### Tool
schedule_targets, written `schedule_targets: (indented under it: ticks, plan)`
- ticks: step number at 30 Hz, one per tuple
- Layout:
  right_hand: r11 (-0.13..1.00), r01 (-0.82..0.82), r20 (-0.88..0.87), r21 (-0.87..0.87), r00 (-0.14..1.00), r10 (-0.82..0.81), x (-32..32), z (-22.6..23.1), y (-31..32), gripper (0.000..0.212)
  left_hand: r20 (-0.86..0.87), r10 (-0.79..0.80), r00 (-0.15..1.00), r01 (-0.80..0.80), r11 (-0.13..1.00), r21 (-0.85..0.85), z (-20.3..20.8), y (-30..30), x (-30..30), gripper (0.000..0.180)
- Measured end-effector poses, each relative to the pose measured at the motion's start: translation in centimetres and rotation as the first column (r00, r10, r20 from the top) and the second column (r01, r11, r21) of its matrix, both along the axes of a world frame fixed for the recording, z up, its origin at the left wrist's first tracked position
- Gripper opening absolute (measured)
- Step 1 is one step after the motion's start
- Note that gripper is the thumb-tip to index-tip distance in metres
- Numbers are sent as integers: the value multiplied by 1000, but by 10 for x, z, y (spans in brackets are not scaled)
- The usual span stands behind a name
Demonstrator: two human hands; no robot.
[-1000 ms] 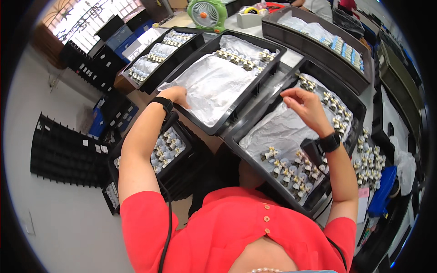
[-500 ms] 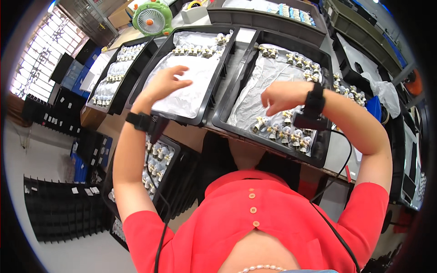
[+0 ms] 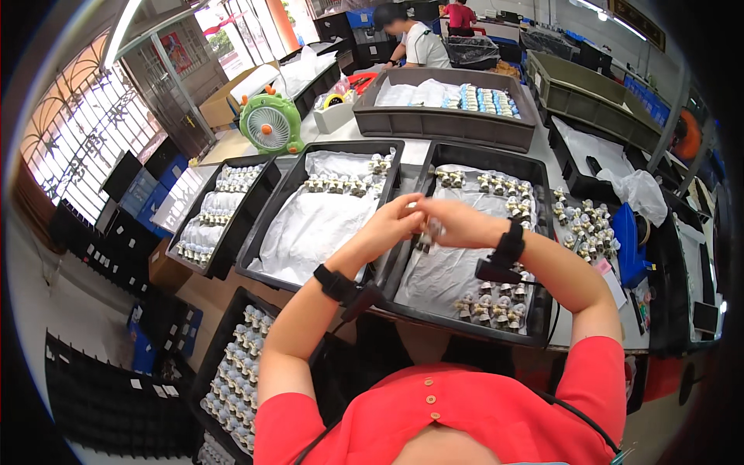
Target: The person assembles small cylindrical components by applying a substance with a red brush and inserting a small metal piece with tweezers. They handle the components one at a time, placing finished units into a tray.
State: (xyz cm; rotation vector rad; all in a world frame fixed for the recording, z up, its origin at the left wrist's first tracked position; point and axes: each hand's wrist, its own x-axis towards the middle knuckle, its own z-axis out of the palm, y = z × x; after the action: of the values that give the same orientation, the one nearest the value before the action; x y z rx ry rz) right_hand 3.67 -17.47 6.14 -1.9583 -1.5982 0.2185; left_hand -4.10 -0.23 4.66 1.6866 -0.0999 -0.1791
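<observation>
My hands meet over the left side of the right-hand black tray. A small white, grey and gold figurine sits between them, mostly covered by fingers. My right hand is closed around it. My left hand is also closed, with its thumb and fingertips at the figurine; the exact grip is hidden. Under my hands, white lining sheet covers the tray's bottom. Similar figurines stand grouped at its near right, and a row runs along its far side. Each wrist wears a black strapped device.
Left of my hands is another lined black tray with figurines at its far end. A narrower figurine tray stands beyond it. Loose figurines lie right, by a blue bin. A green fan and grey crate stand behind.
My left hand has swung right and closed from an open pose. My right hand has moved left to meet it, and a figurine now shows between them. The view has tilted up.
</observation>
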Motion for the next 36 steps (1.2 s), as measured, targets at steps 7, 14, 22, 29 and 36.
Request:
schedule_targets:
  ticks: [7,14,22,29,36]
  plan:
    - [926,145,-97,349,988,-118,25,-1,4,55,-32,-37,999,24,940,-340,-2,-1,31,48]
    - [887,236,-351,397,932,-91,45,-41,9,47,83,131,988,-96,938,-334,-19,-1,45,55]
    - [920,239,-507,310,860,-52,52,-52,6,55,221,266,938,-240,961,-140,-30,-2,41,57]
    - [910,241,-308,336,942,-135,39,-46,10,73,79,285,955,-236,897,-374,-32,-8,41,53]
    - [920,259,-280,293,944,-176,41,-38,4,70,-74,147,986,-160,741,-653,-27,-2,40,48]
